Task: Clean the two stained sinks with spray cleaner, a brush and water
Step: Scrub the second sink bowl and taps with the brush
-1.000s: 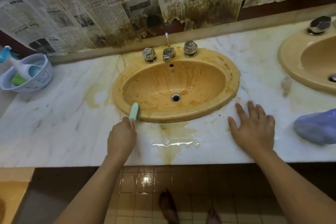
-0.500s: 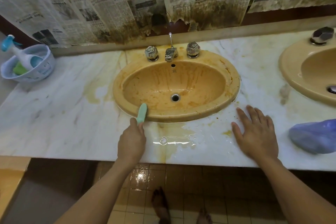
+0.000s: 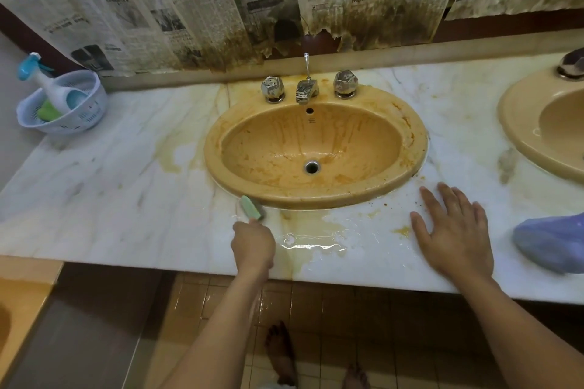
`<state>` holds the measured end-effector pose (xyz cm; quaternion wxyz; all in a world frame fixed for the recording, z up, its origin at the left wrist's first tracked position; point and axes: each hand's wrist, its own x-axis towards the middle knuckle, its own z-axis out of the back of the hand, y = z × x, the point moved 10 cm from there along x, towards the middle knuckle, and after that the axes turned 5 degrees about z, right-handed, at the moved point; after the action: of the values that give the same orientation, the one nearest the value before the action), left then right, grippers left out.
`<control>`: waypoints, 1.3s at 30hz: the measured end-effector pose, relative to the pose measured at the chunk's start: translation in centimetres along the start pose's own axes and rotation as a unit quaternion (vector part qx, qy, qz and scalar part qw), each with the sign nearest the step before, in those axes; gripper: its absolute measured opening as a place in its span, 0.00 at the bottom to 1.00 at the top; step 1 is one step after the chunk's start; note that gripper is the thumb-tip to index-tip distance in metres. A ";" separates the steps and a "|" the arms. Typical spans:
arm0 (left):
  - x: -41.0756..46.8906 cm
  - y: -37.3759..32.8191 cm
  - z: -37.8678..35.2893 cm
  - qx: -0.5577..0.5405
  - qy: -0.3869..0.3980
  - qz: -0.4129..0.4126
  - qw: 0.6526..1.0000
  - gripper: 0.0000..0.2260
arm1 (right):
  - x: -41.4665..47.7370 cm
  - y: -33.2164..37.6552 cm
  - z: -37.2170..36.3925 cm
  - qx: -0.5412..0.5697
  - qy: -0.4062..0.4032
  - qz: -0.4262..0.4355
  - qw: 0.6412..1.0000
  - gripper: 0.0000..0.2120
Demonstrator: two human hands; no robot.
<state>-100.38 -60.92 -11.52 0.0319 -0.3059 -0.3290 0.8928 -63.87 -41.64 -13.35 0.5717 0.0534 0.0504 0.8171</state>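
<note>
- Head view: left hand [image 3: 252, 246] closed around green brush [image 3: 252, 207], its head touching the countertop [image 3: 126, 193] just beside the stained sink's [image 3: 316, 196] front-left rim.
- Right hand [image 3: 455, 230] lay flat, fingers spread, on wet marble.
- Spray bottle [image 3: 47, 85] stood in basket [image 3: 88, 114], far left.

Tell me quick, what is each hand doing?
Left hand: closed around the green brush, at the sink's front rim.
Right hand: open, flat on the wet counter, holding nothing.
</note>
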 end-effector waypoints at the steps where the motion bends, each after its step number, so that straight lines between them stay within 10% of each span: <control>1: 0.1 -0.4 0.4 -0.010 -0.009 0.000 1.000 0.09 | 0.0 0.0 0.0 -0.001 -0.001 0.001 1.000 0.34; 14: -2.0 -2.2 2.0 0.154 -0.087 -0.188 0.966 0.09 | -0.2 0.1 0.3 0.005 -0.001 -0.001 1.000 0.34; 25: -5.8 -6.8 -3.5 0.210 0.074 -0.341 0.913 0.05 | -0.1 0.0 0.3 0.011 -0.001 -0.004 1.000 0.34; 30: -1.0 -8.6 1.8 0.223 -0.034 -0.274 0.935 0.06 | -0.1 0.0 0.4 0.013 -0.004 -0.010 1.000 0.34; 39: -6.6 -8.3 -4.2 0.228 0.049 -0.318 0.919 0.06 | -0.1 -0.3 0.4 0.027 0.001 -0.007 1.000 0.34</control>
<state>-93.83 -53.75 -5.51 0.3989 -0.2131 -0.1940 0.8705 -63.52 -41.67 -12.98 0.5758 0.0675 0.0738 0.8115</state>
